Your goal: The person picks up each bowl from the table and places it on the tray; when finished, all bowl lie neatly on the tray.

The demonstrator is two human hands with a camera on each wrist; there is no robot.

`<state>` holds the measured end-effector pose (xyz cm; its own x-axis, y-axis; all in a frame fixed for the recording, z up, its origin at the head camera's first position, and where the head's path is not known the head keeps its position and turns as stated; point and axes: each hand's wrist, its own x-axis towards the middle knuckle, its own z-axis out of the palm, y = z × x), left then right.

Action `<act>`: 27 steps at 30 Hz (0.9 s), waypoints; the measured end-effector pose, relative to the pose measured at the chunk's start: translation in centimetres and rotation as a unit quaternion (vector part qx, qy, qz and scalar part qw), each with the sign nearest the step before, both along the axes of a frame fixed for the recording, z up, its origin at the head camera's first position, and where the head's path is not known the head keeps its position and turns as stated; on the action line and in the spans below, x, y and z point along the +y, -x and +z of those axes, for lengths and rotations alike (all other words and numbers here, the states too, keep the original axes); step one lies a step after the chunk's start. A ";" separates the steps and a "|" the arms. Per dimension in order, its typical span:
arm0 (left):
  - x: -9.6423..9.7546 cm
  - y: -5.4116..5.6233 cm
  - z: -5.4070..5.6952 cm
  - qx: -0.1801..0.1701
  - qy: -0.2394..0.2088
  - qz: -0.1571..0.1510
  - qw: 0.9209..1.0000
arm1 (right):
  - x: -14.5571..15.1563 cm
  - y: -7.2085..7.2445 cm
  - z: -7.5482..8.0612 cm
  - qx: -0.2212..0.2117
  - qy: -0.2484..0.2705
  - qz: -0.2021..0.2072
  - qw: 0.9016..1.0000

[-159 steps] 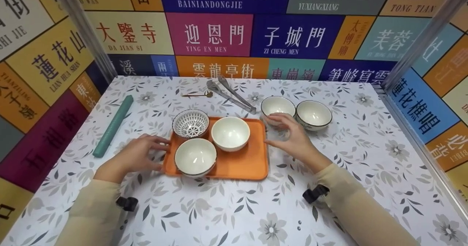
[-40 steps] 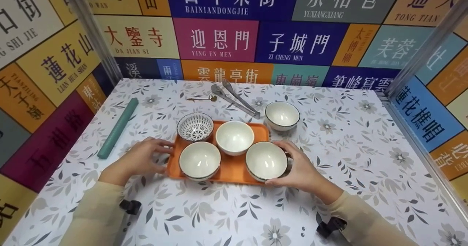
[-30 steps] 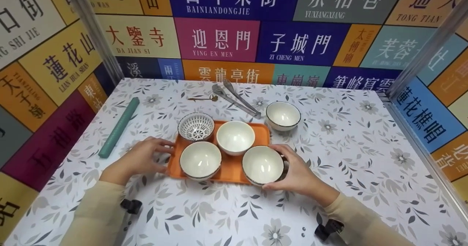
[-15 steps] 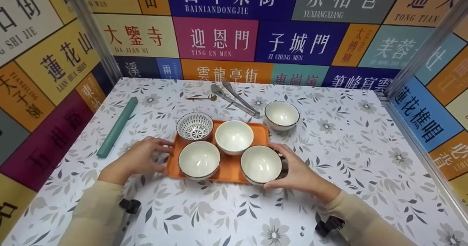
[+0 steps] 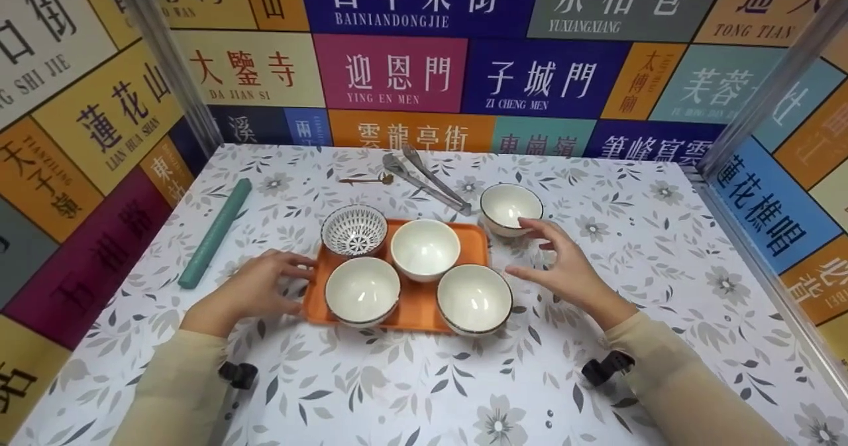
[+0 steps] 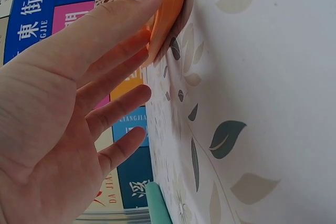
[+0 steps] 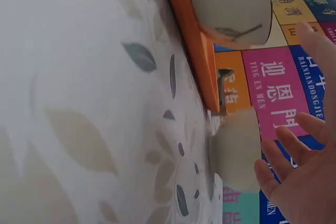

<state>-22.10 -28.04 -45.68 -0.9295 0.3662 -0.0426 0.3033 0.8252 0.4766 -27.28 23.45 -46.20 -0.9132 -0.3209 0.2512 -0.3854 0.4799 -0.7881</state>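
On the orange tray (image 5: 422,313) stand a bowl with a dark lined pattern inside (image 5: 354,230), a plain white bowl (image 5: 425,250) and two dark-rimmed white bowls, one at front left (image 5: 362,291) and one at front right (image 5: 475,299). My left hand (image 5: 255,287) is at the tray's left edge, thumb and fingertips against it, fingers fairly straight, as the left wrist view also shows. Holding nothing, my right hand (image 5: 568,267) reaches with spread fingers toward another dark-rimmed bowl (image 5: 511,209) on the table behind the tray's right corner. Whether its fingertips touch that bowl I cannot tell.
Metal tongs (image 5: 427,182) lie behind the tray, beside a thin brown stick-like item with a rounded end (image 5: 366,180). A green rod (image 5: 215,234) lies at left on the flowered tablecloth (image 5: 371,393). Printed panels (image 5: 391,71) wall in the table at back and sides.
A dark-rimmed bowl has gone from the table at right to the tray's front right corner. My right hand has let go of it and moved back toward the remaining bowl; my left stayed put.
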 end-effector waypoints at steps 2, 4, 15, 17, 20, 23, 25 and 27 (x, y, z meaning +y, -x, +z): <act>0.0 0.0 0.0 -0.004 -0.002 0.001 1.000 | 0.6 0.7 -0.3 0.007 -0.004 -0.020 1.000; 0.0 0.0 0.0 -0.005 -0.005 0.001 1.000 | 1.1 1.5 -0.5 0.012 -0.008 -0.042 0.999; 0.0 0.0 0.0 -0.005 -0.002 -0.002 1.000 | 2.3 6.1 -0.9 -0.063 -0.043 -0.111 0.991; 0.0 0.0 0.0 -0.003 -0.004 -0.001 1.000 | 2.4 6.9 -1.0 -0.076 -0.050 -0.108 0.990; 0.1 0.0 0.0 0.004 -0.004 -0.007 1.000 | 2.4 7.8 -1.1 -0.087 -0.057 -0.104 0.989; 0.2 0.0 0.1 0.010 -0.003 -0.011 1.000 | 2.2 8.5 -1.2 -0.093 -0.060 -0.105 0.988; 0.2 0.1 0.1 0.012 -0.002 -0.010 1.000 | 2.1 8.8 -1.3 -0.094 -0.060 -0.102 0.989; 0.3 0.1 0.1 0.008 -0.001 -0.007 1.000 | 2.0 9.0 -1.3 -0.095 -0.059 -0.098 0.989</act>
<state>-22.19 -27.79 -45.55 -0.9251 0.3788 -0.0278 0.3216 0.8202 0.4731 -36.28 25.41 -47.46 -0.9881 -0.1488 0.0397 -0.1249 0.6232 -0.7720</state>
